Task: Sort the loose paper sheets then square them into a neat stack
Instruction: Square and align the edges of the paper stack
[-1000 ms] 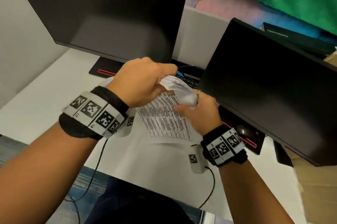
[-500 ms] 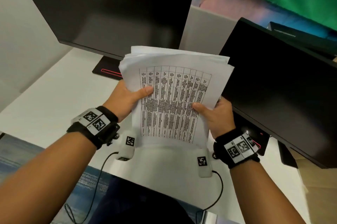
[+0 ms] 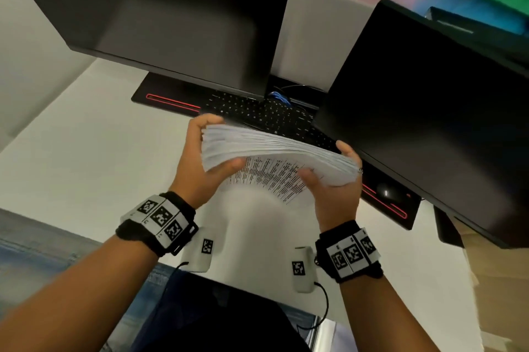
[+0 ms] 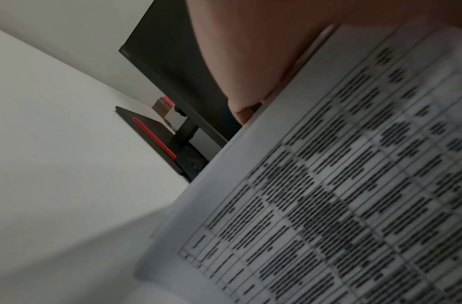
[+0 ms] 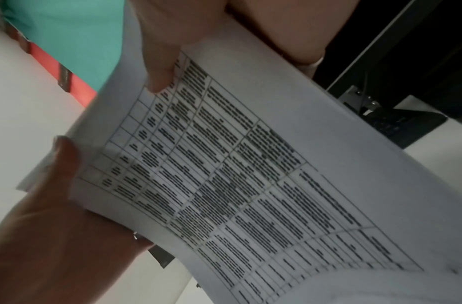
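**Both hands holding the paper stack above the counter**

The person is holding a thick stack of paper sheets [image 3: 274,151] in the air over the middle of the white counter [image 3: 86,157], in front of the black keyboard [image 3: 257,114] that is lying along the far edge. The stack is tilting so that its fanned top edges are facing the head camera, and the front sheet, printed with a table of blurred text, is curving down toward the near edge of the counter.

The left hand [image 3: 200,168] is gripping the left side of the stack, its fingers [image 3: 209,122] curling over the back and its thumb pressing on the front sheet. The right hand [image 3: 332,191] is gripping the right side the same way, its fingers [image 3: 347,151] wrapping behind the sheets and its thumb lying across the printed face; a ring is showing on one finger. Both sets of fingers are clamping on the paper.

From the left wrist, the printed sheet [image 4: 341,195] is filling the lower right of the view, with the hand [image 4: 250,51] blurred above it. From the right wrist, the thumb is lying on the table print [image 5: 224,164], and the left hand [image 5: 63,236] is holding the opposite edge.

Two dark monitors [image 3: 171,16] are standing at the far edge, one toward each far corner.
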Tool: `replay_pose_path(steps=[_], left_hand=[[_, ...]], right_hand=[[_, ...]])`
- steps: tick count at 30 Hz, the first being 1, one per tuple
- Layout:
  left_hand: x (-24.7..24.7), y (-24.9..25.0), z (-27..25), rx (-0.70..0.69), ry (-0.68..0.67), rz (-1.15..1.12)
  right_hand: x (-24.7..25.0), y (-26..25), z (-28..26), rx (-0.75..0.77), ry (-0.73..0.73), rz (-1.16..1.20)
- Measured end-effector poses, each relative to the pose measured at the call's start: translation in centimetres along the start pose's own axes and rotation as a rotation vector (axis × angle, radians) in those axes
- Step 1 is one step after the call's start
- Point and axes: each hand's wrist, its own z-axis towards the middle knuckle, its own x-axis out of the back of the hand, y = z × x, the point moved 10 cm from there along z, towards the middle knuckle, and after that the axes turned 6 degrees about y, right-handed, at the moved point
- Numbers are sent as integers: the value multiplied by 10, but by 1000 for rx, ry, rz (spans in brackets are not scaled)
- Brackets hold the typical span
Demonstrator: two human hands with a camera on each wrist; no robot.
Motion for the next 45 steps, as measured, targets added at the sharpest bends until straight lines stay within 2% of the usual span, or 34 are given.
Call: replay_pose_path(steps=[2, 8, 15, 18, 21, 28, 32, 35, 37, 41, 43, 45], left_hand=[[4, 14, 5, -64, 83, -32], [9, 25, 15, -116, 242, 52], [-1, 33, 24, -146, 138, 74], [-2, 33, 26, -162, 88, 132], [4, 30, 31, -161, 118, 172], [11, 32, 31, -134, 86, 190], [1, 35, 31, -131, -38, 152], [0, 34, 35, -107, -26, 117], [-2, 34, 34, -101, -81, 52], [-2, 5, 21, 26, -245, 125], [0, -3, 20, 11, -226, 206], [5, -4, 20, 10, -149, 198]], right_hand=[[-2, -13, 2, 59, 9, 50], [0, -29, 5, 126, 97, 99], [5, -30, 7, 149, 178, 87], [2, -29, 4, 134, 131, 117], [-2, -23, 2, 101, 73, 128], [-4, -7, 2, 22, 20, 78], [-3, -2, 4, 8, 29, 68], [-2, 3, 5, -12, 43, 41], [-1, 8, 7, -46, 50, 40], [4, 10, 14, -84, 30, 13], [3, 9, 16, -98, 7, 25], [2, 5, 15, -86, 2, 46]])
